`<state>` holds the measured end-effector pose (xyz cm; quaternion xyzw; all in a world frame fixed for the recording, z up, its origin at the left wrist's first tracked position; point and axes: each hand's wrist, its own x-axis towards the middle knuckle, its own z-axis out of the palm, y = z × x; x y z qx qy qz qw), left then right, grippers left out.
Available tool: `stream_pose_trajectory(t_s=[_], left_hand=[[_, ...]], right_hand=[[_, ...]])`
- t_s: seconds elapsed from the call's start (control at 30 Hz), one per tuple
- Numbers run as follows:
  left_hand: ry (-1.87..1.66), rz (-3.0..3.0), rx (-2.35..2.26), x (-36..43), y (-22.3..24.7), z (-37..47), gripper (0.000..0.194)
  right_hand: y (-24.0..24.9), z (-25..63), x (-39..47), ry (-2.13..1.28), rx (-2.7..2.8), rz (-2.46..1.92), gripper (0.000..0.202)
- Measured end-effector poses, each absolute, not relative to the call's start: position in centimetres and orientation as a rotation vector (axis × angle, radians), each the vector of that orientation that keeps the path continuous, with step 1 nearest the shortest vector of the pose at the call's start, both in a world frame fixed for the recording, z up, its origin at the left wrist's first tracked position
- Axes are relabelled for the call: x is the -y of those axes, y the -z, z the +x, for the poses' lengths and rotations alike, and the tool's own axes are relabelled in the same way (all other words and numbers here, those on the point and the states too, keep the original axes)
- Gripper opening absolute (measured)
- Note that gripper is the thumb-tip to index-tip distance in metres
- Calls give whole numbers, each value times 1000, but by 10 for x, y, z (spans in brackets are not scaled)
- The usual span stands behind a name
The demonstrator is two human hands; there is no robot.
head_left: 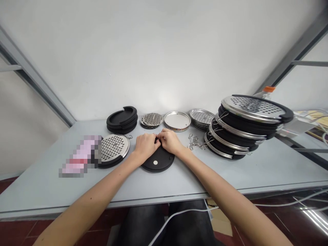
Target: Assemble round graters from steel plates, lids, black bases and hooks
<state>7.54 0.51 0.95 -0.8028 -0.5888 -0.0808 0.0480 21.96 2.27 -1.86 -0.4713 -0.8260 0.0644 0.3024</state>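
Observation:
A black round grater base point(160, 164) lies flat on the table in front of me, a pale dot on its upper face. My left hand point(146, 145) is closed at its far edge, thumb on the black surface. Right beside it, my right hand point(169, 140) has its fingers bent and pinched at the same edge. The fingertips meet there and hide whether something small sits between them. Left of my hands lies a perforated metal grater disc point(114, 148) in a black base, with a wire clip point(130, 136) at its edge.
Behind stand stacked black bases point(122, 120), rough grating discs point(152, 120), plain metal rings point(177, 120) and perforated discs point(202, 117). Loose wire clips point(196, 142) lie to the right, near a tall leaning stack of graters point(238, 130). A blurred pink item point(85, 150) lies left.

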Motion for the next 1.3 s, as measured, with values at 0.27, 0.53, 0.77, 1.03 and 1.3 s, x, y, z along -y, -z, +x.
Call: stream_pose_trajectory(t_s=[0.27, 0.53, 0.77, 1.03, 1.3], left_hand=[[236, -2477, 1801, -7, -12, 76, 30], [243, -2481, 1807, -5, -12, 76, 28], [246, -2519, 1765, -5, -12, 75, 27], [266, -2554, 1722, -4, -11, 75, 30], [261, -2580, 1693, -2, -13, 76, 29]], right_hand=[[19, 216, -22, -178, 2142, -1291, 24], [15, 212, -16, -148, 2139, -1374, 22], [13, 211, -11, -98, 2172, -1464, 22], [11, 208, -7, -77, 2158, -1508, 27], [16, 210, -5, -49, 2084, -1521, 26]])
